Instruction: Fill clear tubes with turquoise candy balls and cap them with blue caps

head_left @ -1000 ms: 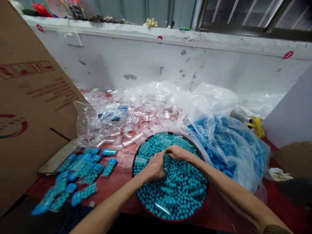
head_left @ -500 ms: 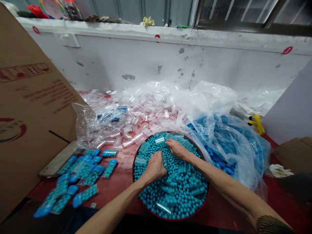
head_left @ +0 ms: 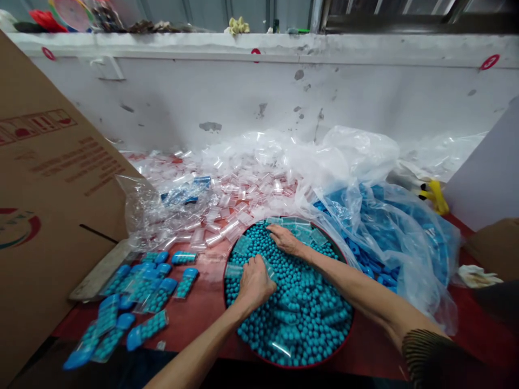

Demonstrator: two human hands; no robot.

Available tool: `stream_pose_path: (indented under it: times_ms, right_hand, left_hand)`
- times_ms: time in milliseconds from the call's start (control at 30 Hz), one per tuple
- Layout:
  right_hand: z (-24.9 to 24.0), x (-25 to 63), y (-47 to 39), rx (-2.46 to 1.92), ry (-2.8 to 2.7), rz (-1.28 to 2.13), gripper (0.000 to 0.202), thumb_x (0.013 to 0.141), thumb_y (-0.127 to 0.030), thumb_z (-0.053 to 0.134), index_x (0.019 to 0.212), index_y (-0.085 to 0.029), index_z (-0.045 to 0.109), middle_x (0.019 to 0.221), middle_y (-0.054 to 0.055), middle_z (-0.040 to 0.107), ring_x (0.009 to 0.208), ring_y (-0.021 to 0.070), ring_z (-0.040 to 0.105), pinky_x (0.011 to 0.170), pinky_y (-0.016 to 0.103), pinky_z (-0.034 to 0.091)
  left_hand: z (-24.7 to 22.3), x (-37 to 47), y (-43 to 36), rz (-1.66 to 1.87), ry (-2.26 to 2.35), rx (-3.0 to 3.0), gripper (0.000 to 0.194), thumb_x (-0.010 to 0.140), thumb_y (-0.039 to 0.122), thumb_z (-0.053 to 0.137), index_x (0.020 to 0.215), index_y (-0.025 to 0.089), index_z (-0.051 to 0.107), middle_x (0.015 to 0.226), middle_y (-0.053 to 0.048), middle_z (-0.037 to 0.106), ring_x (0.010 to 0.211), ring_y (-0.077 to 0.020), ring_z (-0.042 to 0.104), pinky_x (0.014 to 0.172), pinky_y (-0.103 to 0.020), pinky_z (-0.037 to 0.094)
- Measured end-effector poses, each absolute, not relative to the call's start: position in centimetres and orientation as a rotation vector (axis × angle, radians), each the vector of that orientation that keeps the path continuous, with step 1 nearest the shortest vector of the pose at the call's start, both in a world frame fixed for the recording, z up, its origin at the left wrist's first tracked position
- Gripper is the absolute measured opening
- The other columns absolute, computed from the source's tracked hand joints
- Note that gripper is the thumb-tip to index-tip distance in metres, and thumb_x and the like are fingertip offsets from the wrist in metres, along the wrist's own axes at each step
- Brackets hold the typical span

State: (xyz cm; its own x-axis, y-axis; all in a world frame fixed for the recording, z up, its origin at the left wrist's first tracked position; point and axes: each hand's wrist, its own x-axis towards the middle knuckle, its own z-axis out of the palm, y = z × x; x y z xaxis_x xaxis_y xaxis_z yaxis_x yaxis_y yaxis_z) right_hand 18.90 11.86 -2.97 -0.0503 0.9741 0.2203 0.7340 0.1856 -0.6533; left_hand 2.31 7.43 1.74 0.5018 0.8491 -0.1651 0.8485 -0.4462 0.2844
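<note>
A round red-rimmed tub (head_left: 352, 324) full of small teal beads (head_left: 300, 324) stands before me. My left hand (head_left: 256, 282) is closed around a small clear plastic case (head_left: 269, 269), low over the beads; its fingers partly cover the case. Farther back in the tub, my right hand (head_left: 285, 239) reaches leftward over the beads with fingers stretched out, and I see nothing held in it. More clear cases lie among the beads, one near the back rim (head_left: 318, 236).
Bead-filled cases with blue caps (head_left: 150, 326) lie left of the tub, beside a large cardboard box (head_left: 60, 178). Empty clear cases (head_left: 243, 189) spread behind it. At the right sits a plastic bag (head_left: 421, 254) over blue caps (head_left: 368, 265). A white wall (head_left: 162, 102) closes the back.
My right hand has shifted slightly left and back, and the shiny clear case near its fingertips no longer shows. My left hand keeps its case. The whole view has tilted a little.
</note>
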Motion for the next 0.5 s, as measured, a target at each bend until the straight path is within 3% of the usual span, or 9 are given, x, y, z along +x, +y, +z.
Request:
stream_pose_path:
  times_ms: [133, 300, 500]
  right_hand:
    - [-3.7, 19.7, 13.8, -1.709, -1.622, 0.528, 0.029, 0.082, -0.019, 0.037, 0.104, -0.011, 0.055, 0.11, 0.01, 0.054, 0.103, 0.0154, 0.048, 0.092, 0.03, 0.034]
    - [-4.7, 20.1, 15.1, -1.803, -1.357, 0.635, 0.04, 0.085, -0.037, 0.029, 0.086, -0.015, 0.063, 0.08, 0.002, 0.064, 0.084, 0.017, 0.056, 0.079, 0.029, 0.042]
    - [-4.5, 19.9, 15.4, -1.742, -1.234, 0.784, 0.041, 0.081, -0.044, 0.036, 0.083, -0.016, 0.065, 0.082, 0.002, 0.065, 0.086, 0.0179, 0.057, 0.079, 0.027, 0.04]
  left_hand:
    - [2.0, 2.6, 7.5, -0.084, 1.435, 2.388, 0.035, 0.059, 0.016, 0.049, 0.092, 0.009, 0.044, 0.096, -0.017, 0.053, 0.09, -0.03, 0.051, 0.072, -0.036, 0.039]
    - [1.7, 3.2, 7.8, -0.139, 1.472, 2.369, 0.037, 0.058, 0.017, 0.05, 0.094, 0.007, 0.044, 0.098, -0.019, 0.052, 0.093, -0.0314, 0.05, 0.073, -0.036, 0.038]
    - [1.8, 3.7, 7.7, -0.175, 1.499, 2.334, 0.042, 0.057, 0.018, 0.054, 0.096, 0.006, 0.043, 0.1, -0.019, 0.051, 0.095, -0.0317, 0.05, 0.075, -0.035, 0.038]
